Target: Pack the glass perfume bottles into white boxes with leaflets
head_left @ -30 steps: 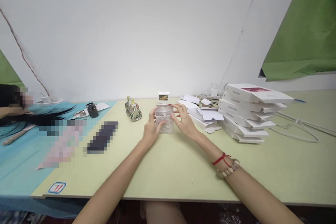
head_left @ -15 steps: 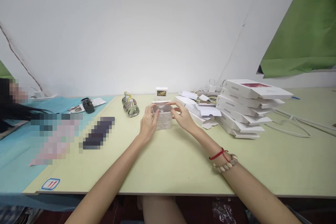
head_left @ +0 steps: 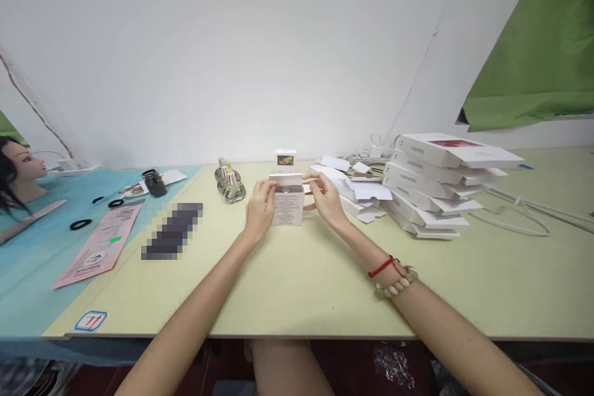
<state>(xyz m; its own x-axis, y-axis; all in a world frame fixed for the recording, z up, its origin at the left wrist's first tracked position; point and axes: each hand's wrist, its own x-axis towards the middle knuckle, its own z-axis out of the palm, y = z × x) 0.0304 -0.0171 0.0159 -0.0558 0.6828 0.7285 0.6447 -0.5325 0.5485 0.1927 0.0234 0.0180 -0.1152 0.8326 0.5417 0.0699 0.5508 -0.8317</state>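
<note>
A small white carton [head_left: 288, 209] with fine print on its near side stands upright on the table between my hands. Its lid flap [head_left: 286, 179] is raised, and something shiny shows faintly in the open top. My left hand [head_left: 260, 205] grips the carton's left side, with the fingertips near the lid flap. At the upper right corner, my right hand [head_left: 325, 198] has its thumb and fingers closed about the white side flap. Behind the carton stands another small white box [head_left: 286, 161] with a yellow picture. Several glass perfume bottles [head_left: 231, 187] stand to the left.
Right of my hands lie opened white cartons [head_left: 359, 192] and a stack of white boxes [head_left: 427, 189], with a white cable [head_left: 529, 216] beyond. On the blue cloth at left are a black jar [head_left: 153, 183], a pink packet [head_left: 99, 247] and a mannequin head [head_left: 23, 167].
The carton's lid flap has tipped further up and shows more of its face. My right fingers have shifted from the top edge to the right side flap. The left hand still holds the carton.
</note>
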